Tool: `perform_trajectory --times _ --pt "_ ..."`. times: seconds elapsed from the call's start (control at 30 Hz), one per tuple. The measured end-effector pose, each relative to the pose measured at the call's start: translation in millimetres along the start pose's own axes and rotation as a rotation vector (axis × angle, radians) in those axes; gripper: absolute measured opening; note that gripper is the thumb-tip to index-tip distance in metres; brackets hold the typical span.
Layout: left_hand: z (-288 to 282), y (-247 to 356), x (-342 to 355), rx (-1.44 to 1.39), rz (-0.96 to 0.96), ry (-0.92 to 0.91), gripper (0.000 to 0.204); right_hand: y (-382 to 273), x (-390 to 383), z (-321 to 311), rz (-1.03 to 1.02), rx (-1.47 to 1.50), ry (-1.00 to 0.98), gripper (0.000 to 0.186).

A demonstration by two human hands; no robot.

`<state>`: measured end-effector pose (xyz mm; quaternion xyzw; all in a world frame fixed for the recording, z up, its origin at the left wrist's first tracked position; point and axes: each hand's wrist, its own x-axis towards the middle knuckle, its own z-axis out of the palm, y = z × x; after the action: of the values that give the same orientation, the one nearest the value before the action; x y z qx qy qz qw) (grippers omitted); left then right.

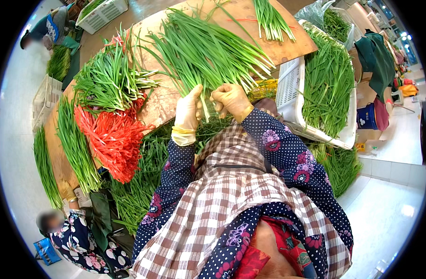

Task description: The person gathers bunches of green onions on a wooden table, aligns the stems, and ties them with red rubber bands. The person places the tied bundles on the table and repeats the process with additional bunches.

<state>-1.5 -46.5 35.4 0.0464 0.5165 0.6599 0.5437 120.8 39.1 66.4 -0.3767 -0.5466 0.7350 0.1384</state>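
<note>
Holding a few green stalks (205, 109) in the left hand (188, 110), gloved in pale yellow, fingers closed on them at the near edge of the wooden desk (299, 45), pale cut ends pointing down toward the wearer; right hand (232, 99), same glove, is just beside it with fingers curled in, can't tell whether it pinches a stalk too. Big loose pile (208, 44) of the same greens lies on the desk right beyond both hands, white ends fanned to the right, leaf tips up and left. Smaller bunch (274, 21) sits at the far right of the desk, well apart from the hands. Left side: leafy heap (103, 76) with white ends facing right, next to a mound of red strips (113, 139), then two long bunches, inner one (75, 142) and outer one (45, 167), lying side by side near the desk's left edge. Right side: white plastic crate (289, 90) full of greens, just beside the desk. Lower left, a co-worker's gloved hand (67, 191) is near the long bunches
</note>
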Motion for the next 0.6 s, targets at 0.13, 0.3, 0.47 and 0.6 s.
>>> perform_trajectory --times 0.13,0.3,0.47,0.6 --pt "-4 -2 2 -0.025 0.004 -0.024 0.027 -1 5 7 0.017 0.034 -0.070 0.026" --pt "-5 -3 1 -0.045 0.033 -0.014 0.023 -1 4 17 0.029 0.103 0.042 0.014" --pt "-11 -4 4 -0.070 0.014 0.057 0.021 -10 -37 -12 0.018 -0.002 0.128 0.012" --pt "-7 -4 2 -0.065 0.038 0.033 0.021 -10 -78 -34 0.056 -0.256 0.044 0.014"
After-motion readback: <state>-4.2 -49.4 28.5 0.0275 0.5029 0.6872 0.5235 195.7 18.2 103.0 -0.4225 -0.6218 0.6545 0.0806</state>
